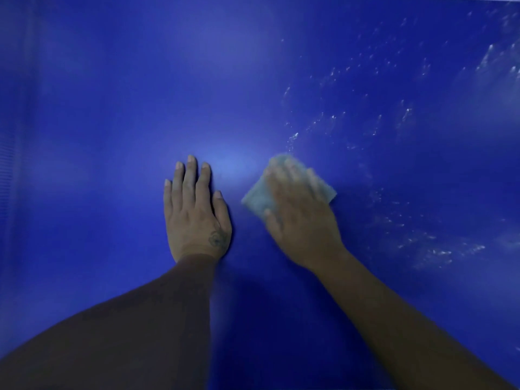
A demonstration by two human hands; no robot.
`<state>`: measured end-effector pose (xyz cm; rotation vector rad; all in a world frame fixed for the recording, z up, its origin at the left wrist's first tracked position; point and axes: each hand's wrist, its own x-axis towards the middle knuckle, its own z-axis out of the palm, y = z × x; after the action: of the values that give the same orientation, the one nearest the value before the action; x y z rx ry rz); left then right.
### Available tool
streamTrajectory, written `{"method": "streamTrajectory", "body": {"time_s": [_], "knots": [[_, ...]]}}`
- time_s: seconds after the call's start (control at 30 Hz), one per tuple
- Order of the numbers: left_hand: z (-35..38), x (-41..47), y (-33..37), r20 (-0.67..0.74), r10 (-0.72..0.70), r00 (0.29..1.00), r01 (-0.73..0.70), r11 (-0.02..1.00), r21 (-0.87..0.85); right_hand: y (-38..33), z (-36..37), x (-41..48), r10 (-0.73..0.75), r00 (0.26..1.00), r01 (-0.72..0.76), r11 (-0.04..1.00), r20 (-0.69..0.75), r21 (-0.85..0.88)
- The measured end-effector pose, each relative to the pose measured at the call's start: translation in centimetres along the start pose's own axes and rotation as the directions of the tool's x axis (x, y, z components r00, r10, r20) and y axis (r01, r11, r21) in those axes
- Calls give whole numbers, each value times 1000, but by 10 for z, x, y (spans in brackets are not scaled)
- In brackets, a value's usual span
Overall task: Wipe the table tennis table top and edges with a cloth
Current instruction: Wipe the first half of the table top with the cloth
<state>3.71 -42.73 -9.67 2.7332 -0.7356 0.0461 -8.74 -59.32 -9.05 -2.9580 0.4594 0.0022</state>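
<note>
Mostly the blue table top fills the view, with pale droplets scattered far right. Left hand lies flat with straight fingers, likely bracing. Right hand, blurred, presses spread fingers onto the pale cloth near centre, probably heading toward the wet patch.

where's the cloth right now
In the head view the cloth lies on the table top, right of centre, pressed under the right hand, with the left hand beside it.

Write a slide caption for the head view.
The right hand presses a pale cloth onto the blue table tennis table, left hand flat beside it.
</note>
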Motion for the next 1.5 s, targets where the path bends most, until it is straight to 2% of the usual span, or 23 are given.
{"method": "streamTrajectory", "body": {"time_s": [0.13, 0.17, 0.23, 0.3, 0.33, 0.4, 0.47, 0.5, 0.57, 0.63, 0.7, 0.77, 0.87, 0.93, 1.0, 1.07, 1.13, 1.23, 1.27, 1.33, 1.4, 1.47, 1.5], "knots": [[0, -1, 0, 22, -14, 1000, 14, 1000, -4, 33, -15, 28, 476, 877, -473, 879, -69, 50], [-1, 0, 0, 20, -13, 1000, 13, 1000, -6, 25, -15, 30, 454, 888, -451, 891, -71, 52], [0, 0, 0, 10, -10, 1000, 10, 1000, -11, -3, -8, 29, 192, 980, -188, 980, -58, 61], [0, 0, 0, 5, -9, 1000, 9, 1000, -17, -10, -4, 33, -12, 999, 13, 999, -33, 47], [0, 1, 0, 7, -10, 1000, 10, 1000, -17, -1, -5, 41, 8, 999, -5, 999, -51, 46], [0, 1, 0, 17, -14, 1000, 14, 1000, -9, 23, -10, 59, 235, 966, -235, 972, -105, 15], [0, 0, 0, 16, -15, 1000, 15, 1000, -4, 44, -17, 71, 493, 858, -494, 869, -141, 34], [0, 0, 0, 13, -14, 1000, 14, 1000, -6, 42, -20, 75, 548, 824, -546, 836, -144, 62], [1, 0, 0, 9, -13, 1000, 13, 1000, -14, 22, -17, 79, 463, 875, -457, 887, -144, 71], [1, 0, 0, 4, -15, 1000, 15, 1000, -18, 3, -12, 77, 211, 972, -205, 977, -100, 66], [2, 1, -1, -1, -8, 1000, 8, 1000, -13, 10, -12, 83, 101, 988, -102, 995, -120, -6], [2, 1, -1, 6, -5, 1000, 5, 1000, -5, 36, -18, 97, 286, 942, -295, 955, -173, -26], [2, 0, -1, 2, -5, 1000, 5, 1000, 1, 64, -28, 118, 570, 816, -563, 822, -99, 90], [2, 1, -1, -3, -4, 1000, 4, 1000, -10, 42, -28, 124, 509, 858, -509, 861, -72, 23], [2, 0, -1, -11, -3, 1000, 3, 1000, -17, 14, -18, 122, 251, 967, -252, 968, -42, -18], [2, 0, -1, -12, -5, 1000, 5, 1000, -15, 14, -12, 121, 123, 992, -123, 992, -37, -6], [2, 1, 0, -6, -3, 1000, 3, 1000, -15, 40, -17, 130, 320, 942, -322, 947, -97, 1], [1, 1, -1, -2, -7, 1000, 7, 1000, -13, 60, -28, 147, 643, 759, -633, 765, -102, 117], [2, 0, -1, 2, -8, 1000, 8, 1000, -10, 48, -29, 153, 626, 774, -618, 779, -91, 104], [3, 1, -1, 3, -2, 1000, 2, 1000, -8, 21, -25, 156, 402, 914, -401, 916, -55, 35], [4, 4, 0, 3, 3, 1000, -3, 1000, -5, 22, -23, 158, 227, 974, -226, 973, -14, 49], [3, 4, 0, 41, -10, 999, 9, 1000, 11, 50, -26, 165, 389, 920, -384, 919, -41, 86], [2, 4, 0, 64, -11, 998, 9, 1000, 23, 64, -31, 168, 541, 841, -535, 835, -14, 127]]}}
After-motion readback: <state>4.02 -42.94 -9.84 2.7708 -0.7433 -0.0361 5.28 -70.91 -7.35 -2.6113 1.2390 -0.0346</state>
